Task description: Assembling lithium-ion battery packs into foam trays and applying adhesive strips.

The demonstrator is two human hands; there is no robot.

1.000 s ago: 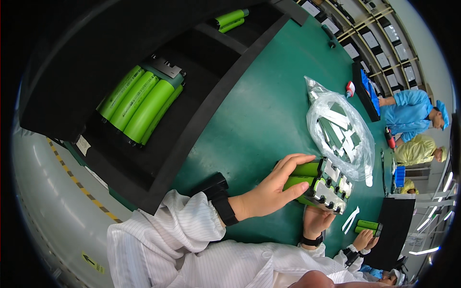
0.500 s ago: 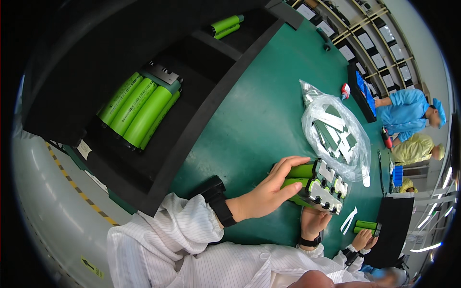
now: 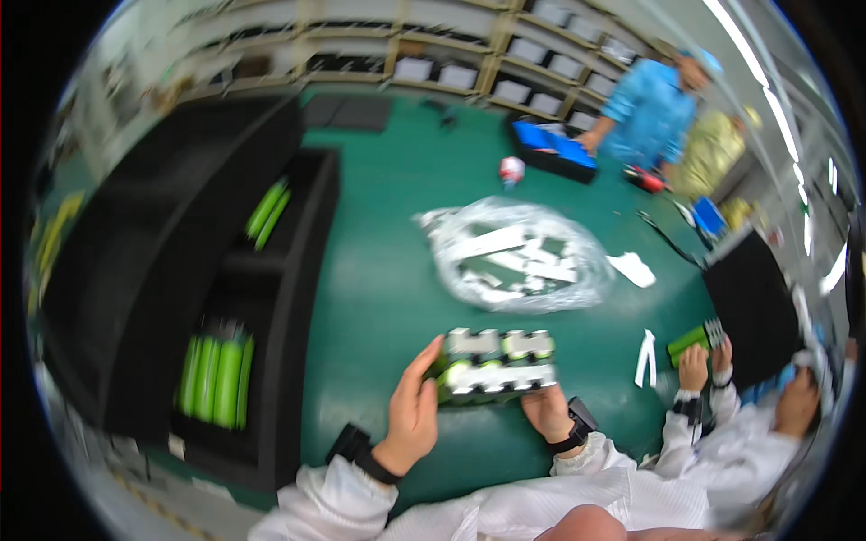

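Note:
Between my two hands I hold a battery pack [image 3: 498, 365] of green cells, its end with the metal strips turned up toward me. My left hand [image 3: 413, 410] grips its left side, fingers along the edge. My right hand [image 3: 548, 413] is closed on the lower right corner, its fingertips partly hidden under the pack. Beyond the pack lies a clear plastic bag [image 3: 591, 275] with pale strips inside. In the black foam tray [image 3: 311, 270] on the left stand another green battery pack [image 3: 216, 380] and a smaller pair of green cells [image 3: 269, 212].
To the right, a co-worker's hands [image 3: 695, 368] hold a green pack beside a black board [image 3: 758, 298]. White strips [image 3: 646, 359] lie on the green table [image 3: 370, 298]. Farther back are a red-and-white bottle [image 3: 511, 171], a box with blue contents [image 3: 552, 149] and people in blue and yellow.
My view has swung round, so the whole scene appears rotated and somewhat blurred. The battery pack stays in both hands, its strip-covered end now more level before me.

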